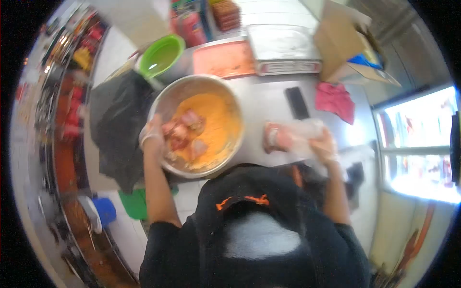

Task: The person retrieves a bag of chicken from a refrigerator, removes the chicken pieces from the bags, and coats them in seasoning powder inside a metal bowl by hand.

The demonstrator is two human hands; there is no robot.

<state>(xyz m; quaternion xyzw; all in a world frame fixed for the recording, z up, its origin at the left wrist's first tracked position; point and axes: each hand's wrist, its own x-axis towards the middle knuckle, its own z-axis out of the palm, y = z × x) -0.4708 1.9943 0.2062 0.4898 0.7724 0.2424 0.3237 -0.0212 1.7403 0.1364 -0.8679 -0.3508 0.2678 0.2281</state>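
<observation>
A large metal bowl [236, 103] holds orange-yellow powder [218, 122], with several pieces of raw meat [180, 132] lying at its left side. My left hand [152, 133], in a thin clear glove, grips the bowl's left rim. Out to the right, my right hand [324, 148] is closed on a clear plastic bag [303, 137], blurred by motion. At the bag's left end is something pink and reddish [274, 138], close to the metal table; I cannot make out exactly what it is.
Behind the bowl stand a lime-green bowl [163, 55], an orange-pink tray [223, 58] and a flat scale-like box [284, 48]. A dark phone [297, 102], a pink cloth [334, 102] and an open cardboard box [343, 41] are at right. A black bag [120, 125] lies left.
</observation>
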